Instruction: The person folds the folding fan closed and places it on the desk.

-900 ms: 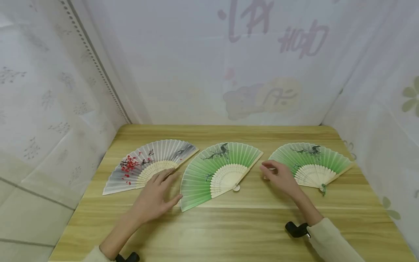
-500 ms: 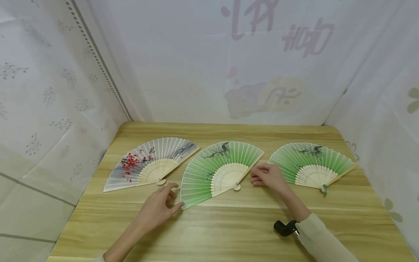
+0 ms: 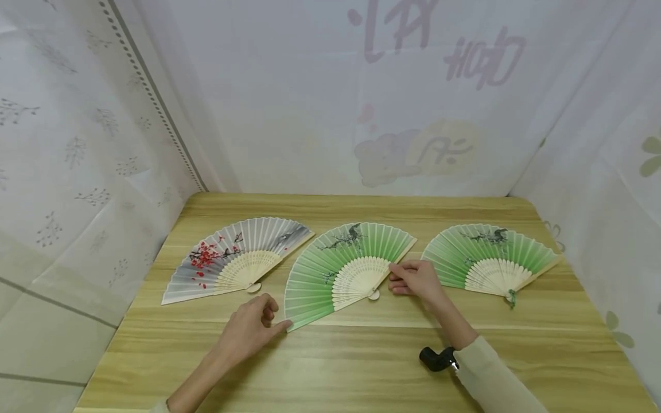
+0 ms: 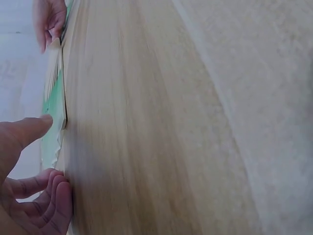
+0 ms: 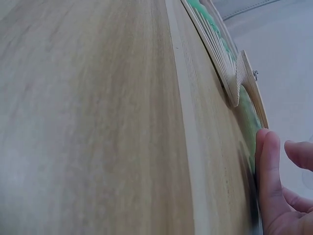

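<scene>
Right hand has slid over to the middle green fan, thumb and fingers apart at its edge. Fan's spread on the table, same spot as before; left hand, loosely curled, is maybe touching the near corner, hard to tell.

The person's bare left hand extends its thumb rightward, the other fingers loosely bent; the bare right hand, ending a cream-sleeved forearm, angles inward, its thumb apart from the fingers.
</scene>
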### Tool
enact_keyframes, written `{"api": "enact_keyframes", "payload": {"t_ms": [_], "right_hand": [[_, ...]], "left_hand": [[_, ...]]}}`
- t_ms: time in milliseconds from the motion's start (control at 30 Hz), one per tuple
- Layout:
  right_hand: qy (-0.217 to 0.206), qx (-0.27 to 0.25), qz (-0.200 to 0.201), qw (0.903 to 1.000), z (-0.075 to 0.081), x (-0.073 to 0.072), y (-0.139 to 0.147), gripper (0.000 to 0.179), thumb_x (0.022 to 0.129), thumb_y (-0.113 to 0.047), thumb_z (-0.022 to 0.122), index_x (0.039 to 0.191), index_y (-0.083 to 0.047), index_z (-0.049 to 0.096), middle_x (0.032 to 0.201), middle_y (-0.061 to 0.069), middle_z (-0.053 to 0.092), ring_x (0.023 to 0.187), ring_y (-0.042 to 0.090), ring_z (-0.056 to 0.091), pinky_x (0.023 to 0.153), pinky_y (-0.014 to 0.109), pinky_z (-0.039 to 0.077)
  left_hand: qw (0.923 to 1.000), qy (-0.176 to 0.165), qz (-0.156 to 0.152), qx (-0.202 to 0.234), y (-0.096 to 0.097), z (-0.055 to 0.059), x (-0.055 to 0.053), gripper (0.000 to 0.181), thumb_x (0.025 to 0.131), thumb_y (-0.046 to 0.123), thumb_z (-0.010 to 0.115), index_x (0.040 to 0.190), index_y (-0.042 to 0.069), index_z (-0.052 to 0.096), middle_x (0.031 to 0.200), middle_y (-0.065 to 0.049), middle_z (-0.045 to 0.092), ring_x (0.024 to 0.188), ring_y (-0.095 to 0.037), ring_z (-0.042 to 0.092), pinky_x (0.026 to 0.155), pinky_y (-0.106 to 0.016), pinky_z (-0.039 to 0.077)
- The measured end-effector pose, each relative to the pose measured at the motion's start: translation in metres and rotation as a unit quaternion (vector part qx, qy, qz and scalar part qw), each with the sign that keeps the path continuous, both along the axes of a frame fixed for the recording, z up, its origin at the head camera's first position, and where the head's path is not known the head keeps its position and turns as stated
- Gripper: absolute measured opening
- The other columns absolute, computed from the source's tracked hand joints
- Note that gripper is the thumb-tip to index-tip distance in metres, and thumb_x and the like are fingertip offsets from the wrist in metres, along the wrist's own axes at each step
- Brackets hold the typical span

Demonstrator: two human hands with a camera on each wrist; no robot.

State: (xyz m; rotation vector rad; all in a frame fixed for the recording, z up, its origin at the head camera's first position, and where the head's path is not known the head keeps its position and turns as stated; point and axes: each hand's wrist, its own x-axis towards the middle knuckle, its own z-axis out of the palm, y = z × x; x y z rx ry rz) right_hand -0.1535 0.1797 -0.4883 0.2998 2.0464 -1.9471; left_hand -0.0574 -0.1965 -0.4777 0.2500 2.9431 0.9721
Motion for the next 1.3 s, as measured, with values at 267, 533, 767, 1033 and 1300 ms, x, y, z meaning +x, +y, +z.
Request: {"api": "enact_keyframes", "payload": {"t_ms": [267, 533, 767, 1033, 1300], "right_hand": [[-0.007, 0.013, -0.021, 0.9997, 0.000, 0.000, -0.004, 0.035, 0.099, -0.015, 0.070, 0.112, 0.017, 0.063, 0.087, 0.017, 0.070, 0.070, 0.021, 0.072, 0.066, 0.031, 0.060], [-0.001, 0.018, -0.032, 0.9993, -0.003, -0.003, -0.008, 0.034, 0.098, -0.015, 0.072, 0.109, 0.016, 0.064, 0.086, 0.018, 0.069, 0.068, 0.021, 0.072, 0.064, 0.031, 0.060], [0.001, 0.021, -0.035, 0.9991, -0.004, -0.004, -0.010, 0.032, 0.098, -0.014, 0.071, 0.106, 0.016, 0.063, 0.084, 0.018, 0.069, 0.067, 0.020, 0.072, 0.063, 0.030, 0.060], [0.002, 0.024, -0.040, 0.9989, -0.005, -0.005, -0.013, 0.026, 0.097, -0.009, 0.072, 0.101, 0.015, 0.063, 0.082, 0.017, 0.068, 0.065, 0.019, 0.071, 0.061, 0.029, 0.059], [0.004, 0.029, -0.039, 0.9988, -0.005, -0.003, -0.013, 0.023, 0.098, -0.009, 0.071, 0.099, 0.013, 0.064, 0.080, 0.015, 0.069, 0.065, 0.019, 0.071, 0.061, 0.029, 0.060]], "left_hand": [[0.9994, -0.017, 0.024, -0.019, 0.005, -0.001, 0.000, 0.043, 0.079, 0.043, 0.088, 0.090, 0.014, 0.060, 0.079, 0.006, 0.053, 0.070, -0.011, 0.050, 0.065, -0.035, 0.046], [0.9989, -0.022, 0.031, -0.028, 0.005, -0.003, -0.001, 0.043, 0.078, 0.043, 0.088, 0.090, 0.015, 0.058, 0.080, 0.005, 0.051, 0.069, -0.012, 0.048, 0.061, -0.036, 0.044], [0.9990, -0.030, 0.028, -0.020, 0.008, 0.000, 0.001, 0.046, 0.074, 0.042, 0.091, 0.091, 0.014, 0.059, 0.081, 0.005, 0.051, 0.070, -0.012, 0.049, 0.064, -0.035, 0.045], [0.9987, -0.040, 0.023, -0.021, 0.013, 0.003, 0.006, 0.040, 0.078, 0.035, 0.090, 0.091, 0.013, 0.059, 0.079, 0.005, 0.050, 0.069, -0.012, 0.048, 0.061, -0.035, 0.044], [0.9979, -0.046, 0.040, -0.020, 0.013, 0.000, 0.001, 0.034, 0.081, 0.030, 0.089, 0.088, 0.011, 0.062, 0.076, 0.004, 0.053, 0.067, -0.012, 0.050, 0.060, -0.036, 0.046]]}}
